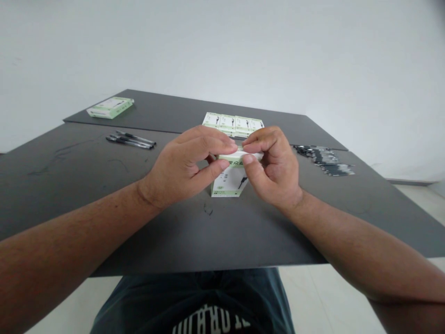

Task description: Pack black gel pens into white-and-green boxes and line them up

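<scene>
- Pen box (229,182) stands mid-table, its top flap pinched by left hand (184,167) and right hand (273,169); closure apparently unfinished.
- Row of boxes (233,124) behind; loose pens (131,139) left, pen pile (325,160) right remain unpacked.

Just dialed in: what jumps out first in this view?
Both hands, left hand and right hand, pinch the top of a small green-and-white box standing mid-table. Behind it lies a row of matching boxes; loose pens lie far left, a pile of pens at right.
</scene>
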`<state>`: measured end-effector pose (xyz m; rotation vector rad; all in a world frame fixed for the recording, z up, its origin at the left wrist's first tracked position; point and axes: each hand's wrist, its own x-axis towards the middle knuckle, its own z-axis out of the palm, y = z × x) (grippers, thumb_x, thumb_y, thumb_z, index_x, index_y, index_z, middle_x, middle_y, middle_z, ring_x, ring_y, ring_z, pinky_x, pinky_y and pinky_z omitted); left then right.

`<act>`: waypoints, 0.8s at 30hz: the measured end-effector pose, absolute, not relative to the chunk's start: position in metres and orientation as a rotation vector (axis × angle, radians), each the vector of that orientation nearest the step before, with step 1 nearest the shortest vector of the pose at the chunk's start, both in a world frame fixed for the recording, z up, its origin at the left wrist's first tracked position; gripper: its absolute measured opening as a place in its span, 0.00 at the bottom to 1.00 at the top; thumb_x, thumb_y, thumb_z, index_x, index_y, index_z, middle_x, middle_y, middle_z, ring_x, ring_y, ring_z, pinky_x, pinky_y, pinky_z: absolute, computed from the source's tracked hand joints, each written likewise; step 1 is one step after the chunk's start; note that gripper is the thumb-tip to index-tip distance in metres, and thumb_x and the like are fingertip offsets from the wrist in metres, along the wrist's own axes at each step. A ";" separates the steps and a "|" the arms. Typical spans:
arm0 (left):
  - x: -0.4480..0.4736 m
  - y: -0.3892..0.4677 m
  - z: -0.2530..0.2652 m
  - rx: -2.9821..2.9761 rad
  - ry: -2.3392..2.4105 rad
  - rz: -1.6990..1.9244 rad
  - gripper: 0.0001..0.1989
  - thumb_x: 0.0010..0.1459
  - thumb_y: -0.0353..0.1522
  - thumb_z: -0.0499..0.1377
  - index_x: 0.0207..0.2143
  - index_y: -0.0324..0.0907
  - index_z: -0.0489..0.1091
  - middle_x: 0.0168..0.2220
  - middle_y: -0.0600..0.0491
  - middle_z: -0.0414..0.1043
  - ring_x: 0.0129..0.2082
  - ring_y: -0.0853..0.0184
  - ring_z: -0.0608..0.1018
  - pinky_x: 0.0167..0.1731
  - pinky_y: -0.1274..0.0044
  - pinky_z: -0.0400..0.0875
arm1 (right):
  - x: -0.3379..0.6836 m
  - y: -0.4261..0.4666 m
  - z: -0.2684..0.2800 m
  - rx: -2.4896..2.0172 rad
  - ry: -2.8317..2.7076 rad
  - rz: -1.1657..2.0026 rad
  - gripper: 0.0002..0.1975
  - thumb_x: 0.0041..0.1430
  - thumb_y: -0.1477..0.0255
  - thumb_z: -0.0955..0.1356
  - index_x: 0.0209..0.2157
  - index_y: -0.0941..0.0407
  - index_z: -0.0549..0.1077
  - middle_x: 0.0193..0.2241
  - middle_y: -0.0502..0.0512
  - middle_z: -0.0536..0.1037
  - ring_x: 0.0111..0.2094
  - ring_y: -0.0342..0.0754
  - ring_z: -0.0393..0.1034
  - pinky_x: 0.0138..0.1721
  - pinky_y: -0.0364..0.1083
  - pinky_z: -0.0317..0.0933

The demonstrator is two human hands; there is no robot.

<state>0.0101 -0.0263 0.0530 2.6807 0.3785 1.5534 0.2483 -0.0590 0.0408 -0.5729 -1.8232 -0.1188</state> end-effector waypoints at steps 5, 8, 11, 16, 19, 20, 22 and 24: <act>0.012 -0.025 0.051 2.685 0.260 1.606 0.13 0.70 0.30 0.68 0.56 0.48 0.80 0.52 0.48 0.87 0.53 0.58 0.87 0.51 0.65 0.87 | 0.248 -0.058 0.042 -0.551 -1.834 -0.118 0.03 0.75 0.69 0.70 0.46 0.48 0.73 0.43 0.53 0.79 0.45 0.53 0.76 0.48 0.58 0.71; 0.014 -0.025 0.045 2.681 0.385 1.531 0.14 0.71 0.33 0.66 0.58 0.49 0.80 0.57 0.46 0.86 0.57 0.54 0.86 0.53 0.60 0.88 | 0.249 -0.058 0.044 -0.577 -1.862 -0.146 0.02 0.74 0.69 0.70 0.46 0.48 0.73 0.43 0.54 0.79 0.45 0.54 0.76 0.48 0.58 0.71; 0.014 -0.025 0.039 2.618 0.457 1.499 0.16 0.71 0.37 0.68 0.59 0.50 0.80 0.58 0.45 0.85 0.60 0.52 0.85 0.55 0.57 0.88 | 0.250 -0.057 0.044 -0.597 -1.877 -0.145 0.04 0.74 0.68 0.70 0.48 0.49 0.73 0.43 0.54 0.78 0.46 0.54 0.75 0.49 0.59 0.71; 0.013 -0.024 0.038 2.571 0.465 1.495 0.14 0.71 0.38 0.68 0.57 0.53 0.80 0.57 0.47 0.85 0.60 0.53 0.84 0.53 0.59 0.88 | 0.249 -0.057 0.043 -0.588 -1.877 -0.163 0.05 0.73 0.68 0.71 0.48 0.48 0.73 0.43 0.54 0.78 0.47 0.56 0.76 0.51 0.61 0.72; 0.013 -0.023 0.040 2.564 0.481 1.496 0.12 0.71 0.37 0.68 0.55 0.52 0.80 0.57 0.47 0.85 0.58 0.53 0.85 0.52 0.60 0.89 | 0.249 -0.056 0.041 -0.577 -1.875 -0.186 0.06 0.71 0.69 0.71 0.48 0.48 0.74 0.44 0.55 0.79 0.48 0.56 0.76 0.51 0.61 0.72; 0.013 -0.023 0.040 2.564 0.486 1.499 0.12 0.71 0.37 0.68 0.55 0.52 0.80 0.57 0.47 0.85 0.58 0.53 0.85 0.51 0.60 0.89 | 0.249 -0.056 0.040 -0.571 -1.870 -0.188 0.06 0.71 0.70 0.71 0.48 0.48 0.74 0.44 0.55 0.79 0.49 0.56 0.76 0.51 0.61 0.72; 0.013 -0.023 0.040 2.569 0.472 1.510 0.12 0.70 0.36 0.68 0.55 0.51 0.81 0.56 0.47 0.85 0.58 0.53 0.85 0.50 0.61 0.89 | 0.249 -0.055 0.038 -0.562 -1.862 -0.180 0.06 0.71 0.71 0.71 0.48 0.48 0.74 0.45 0.55 0.79 0.49 0.56 0.76 0.52 0.61 0.72; 0.013 -0.022 0.039 2.574 0.449 1.517 0.13 0.70 0.35 0.68 0.56 0.51 0.80 0.57 0.47 0.85 0.58 0.53 0.85 0.49 0.62 0.89 | 0.249 -0.055 0.036 -0.566 -1.848 -0.154 0.07 0.71 0.71 0.71 0.49 0.48 0.73 0.47 0.56 0.78 0.50 0.56 0.75 0.51 0.61 0.72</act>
